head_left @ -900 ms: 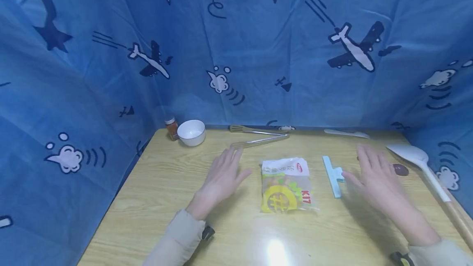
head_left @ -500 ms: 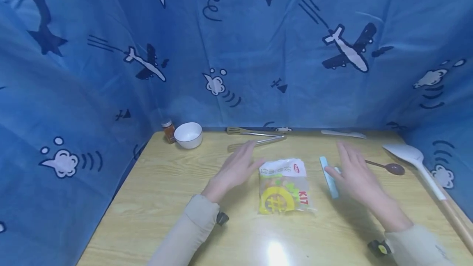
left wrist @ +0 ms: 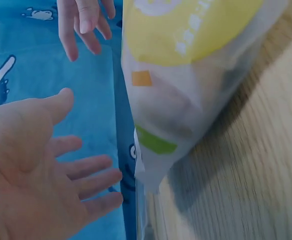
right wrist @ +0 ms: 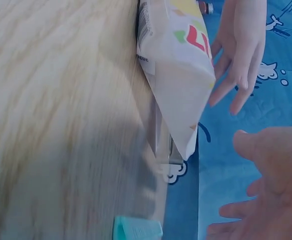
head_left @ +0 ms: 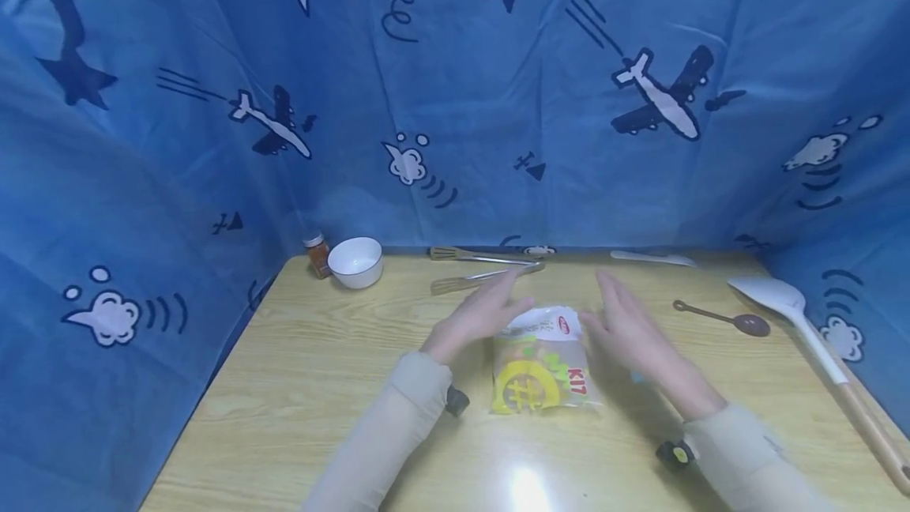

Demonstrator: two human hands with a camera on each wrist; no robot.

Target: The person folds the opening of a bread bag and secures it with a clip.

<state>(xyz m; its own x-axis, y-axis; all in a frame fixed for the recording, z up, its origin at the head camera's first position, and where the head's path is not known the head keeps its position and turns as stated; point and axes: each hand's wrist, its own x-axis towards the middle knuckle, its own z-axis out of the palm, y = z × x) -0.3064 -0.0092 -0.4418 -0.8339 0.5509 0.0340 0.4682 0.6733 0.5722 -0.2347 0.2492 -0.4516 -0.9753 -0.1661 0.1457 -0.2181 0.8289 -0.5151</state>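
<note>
A clear snack bag (head_left: 540, 370) with a yellow print lies flat on the wooden table (head_left: 320, 385). My left hand (head_left: 498, 303) hovers open at the bag's upper left corner, fingers straight. My right hand (head_left: 618, 314) is open at its upper right corner. Neither hand holds anything, and I cannot tell whether either touches the bag. The left wrist view shows my left palm (left wrist: 36, 170) beside the bag (left wrist: 185, 75). In the right wrist view the bag (right wrist: 178, 65) lies between both hands, with a light blue clip (right wrist: 136, 229) on the table nearby. In the head view my right arm covers most of that clip.
A white bowl (head_left: 355, 261) and a spice jar (head_left: 316, 254) stand at the back left. Metal tongs (head_left: 483, 275) lie behind the bag. A brown spoon (head_left: 732, 318) and a large white spoon (head_left: 789, 303) lie at the right. Blue printed cloth (head_left: 455, 101) walls the table.
Both hands have moved inward from the sides toward the top of the bag. The right hand has passed over the blue clip and now hides it.
</note>
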